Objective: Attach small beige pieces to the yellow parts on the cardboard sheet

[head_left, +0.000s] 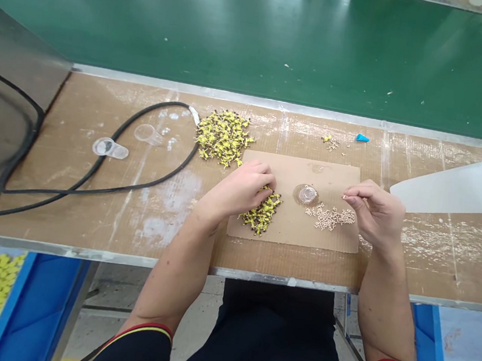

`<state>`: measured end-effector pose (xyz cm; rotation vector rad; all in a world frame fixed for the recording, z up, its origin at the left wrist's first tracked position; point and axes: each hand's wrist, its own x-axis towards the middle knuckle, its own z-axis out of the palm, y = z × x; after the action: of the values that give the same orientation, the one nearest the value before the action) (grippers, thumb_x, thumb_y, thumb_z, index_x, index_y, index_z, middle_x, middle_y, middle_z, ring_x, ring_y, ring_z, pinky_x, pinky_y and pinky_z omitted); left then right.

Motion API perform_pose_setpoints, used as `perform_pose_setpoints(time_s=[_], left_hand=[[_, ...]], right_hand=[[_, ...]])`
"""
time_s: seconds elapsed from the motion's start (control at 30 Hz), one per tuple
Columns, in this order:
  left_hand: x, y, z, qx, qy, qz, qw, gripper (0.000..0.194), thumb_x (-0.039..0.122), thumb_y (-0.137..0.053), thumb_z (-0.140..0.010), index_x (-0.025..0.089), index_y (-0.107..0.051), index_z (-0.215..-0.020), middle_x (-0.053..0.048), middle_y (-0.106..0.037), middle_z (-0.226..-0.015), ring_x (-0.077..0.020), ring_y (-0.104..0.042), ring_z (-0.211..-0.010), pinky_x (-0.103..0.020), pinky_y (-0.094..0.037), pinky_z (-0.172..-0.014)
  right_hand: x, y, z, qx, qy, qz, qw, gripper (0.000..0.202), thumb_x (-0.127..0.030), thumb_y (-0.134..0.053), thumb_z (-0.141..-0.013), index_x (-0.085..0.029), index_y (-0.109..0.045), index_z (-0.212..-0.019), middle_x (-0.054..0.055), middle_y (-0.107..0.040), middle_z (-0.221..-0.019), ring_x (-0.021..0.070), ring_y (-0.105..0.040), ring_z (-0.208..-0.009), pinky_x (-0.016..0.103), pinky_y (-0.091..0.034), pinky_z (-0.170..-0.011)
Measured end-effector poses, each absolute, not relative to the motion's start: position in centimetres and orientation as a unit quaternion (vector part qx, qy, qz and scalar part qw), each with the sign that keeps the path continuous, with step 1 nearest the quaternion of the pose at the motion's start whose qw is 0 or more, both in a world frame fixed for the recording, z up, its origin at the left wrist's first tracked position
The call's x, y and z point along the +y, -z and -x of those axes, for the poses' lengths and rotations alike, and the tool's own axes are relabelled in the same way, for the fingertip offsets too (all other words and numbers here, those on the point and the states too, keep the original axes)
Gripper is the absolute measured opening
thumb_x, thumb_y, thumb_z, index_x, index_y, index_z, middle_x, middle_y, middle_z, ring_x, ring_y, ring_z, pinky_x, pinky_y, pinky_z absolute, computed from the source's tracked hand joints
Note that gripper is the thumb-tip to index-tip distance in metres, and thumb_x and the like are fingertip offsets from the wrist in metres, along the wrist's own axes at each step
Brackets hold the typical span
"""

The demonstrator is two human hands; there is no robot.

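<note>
My left hand [251,189] reaches into a small pile of yellow-and-black pieces [262,215] on the cardboard sheet [291,230]. Its fingers curl down at the pile's upper edge, and whatever is between them is hidden. My right hand [373,211] pinches a tiny pale piece at its thumb and fingertip, above the right part of the sheet. Just below and left of it lies a scatter of small beige pieces [328,217]. Between the hands a small clear round dish [307,195] sits on the sheet.
A larger heap of yellow-and-black pieces [224,136] lies behind my left hand. A black cable [129,126] loops across the left, near clear plastic scoops [111,148]. At right lies a white bottle [455,186]; a blue cap [362,138] is farther back. A green surface [258,36] runs behind.
</note>
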<state>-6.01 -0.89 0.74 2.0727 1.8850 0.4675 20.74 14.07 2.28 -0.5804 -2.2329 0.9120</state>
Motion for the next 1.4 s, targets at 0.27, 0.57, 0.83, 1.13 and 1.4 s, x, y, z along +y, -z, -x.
perform_pose_setpoints(time_s=[0.27,0.57,0.83,1.13,1.4], left_hand=[[-1.0,-0.9,6.3,0.653,-0.21,-0.719,0.114,0.015,0.015,-0.049,-0.097,0.018,-0.061,-0.088,-0.006,-0.068,-0.087,-0.0227,-0.061,-0.086,-0.037,-0.047,-0.08],[-0.9,-2.4,2.3,0.557,-0.427,-0.707,0.089,0.021,0.008,-0.046,-0.101,0.018,-0.065,-0.099,-0.005,-0.067,-0.089,-0.0148,-0.063,-0.082,-0.027,-0.05,-0.073],[-0.4,-1.5,-0.7,0.523,-0.513,-0.677,-0.062,0.009,0.025,-0.075,-0.095,0.02,-0.071,-0.101,-0.002,-0.076,-0.089,-0.0117,-0.064,-0.072,-0.029,-0.045,-0.072],[-0.4,-1.4,-1.5,0.534,-0.534,-0.654,-0.033,0.004,0.02,-0.068,-0.098,0.018,-0.068,-0.094,-0.002,-0.076,-0.086,-0.0123,-0.067,-0.076,-0.028,-0.046,-0.072],[-0.2,-1.1,-2.0,0.537,-0.562,-0.629,-0.018,0.003,0.019,-0.067,-0.098,0.017,-0.065,-0.097,-0.003,-0.075,-0.088,-0.0133,-0.069,-0.081,-0.027,-0.049,-0.074]], right_hand=[[14.1,-1.9,-20.3,-0.872,-0.301,0.189,0.336,0.014,-0.026,-0.065,-0.098,-0.025,-0.071,-0.086,0.0,-0.074,-0.074,0.0155,-0.063,-0.064,0.032,-0.049,-0.059],[12.1,-2.6,-18.8,-0.862,-0.332,0.112,0.366,0.011,-0.014,-0.068,-0.094,-0.024,-0.071,-0.089,-0.002,-0.074,-0.073,0.0123,-0.06,-0.061,0.028,-0.045,-0.055],[10.8,-1.9,-18.2,-0.829,-0.413,0.107,0.361,0.012,-0.012,-0.069,-0.093,-0.024,-0.072,-0.093,0.0,-0.073,-0.075,0.013,-0.058,-0.062,0.028,-0.046,-0.057],[10.1,-1.8,-17.6,-0.809,-0.435,0.133,0.372,0.01,-0.015,-0.069,-0.093,-0.024,-0.073,-0.089,-0.002,-0.069,-0.071,0.0121,-0.057,-0.06,0.027,-0.046,-0.056],[9.4,-1.7,-17.3,-0.786,-0.448,0.15,0.399,0.008,-0.021,-0.069,-0.094,-0.024,-0.074,-0.09,0.0,-0.072,-0.074,0.0138,-0.062,-0.063,0.029,-0.05,-0.058]])
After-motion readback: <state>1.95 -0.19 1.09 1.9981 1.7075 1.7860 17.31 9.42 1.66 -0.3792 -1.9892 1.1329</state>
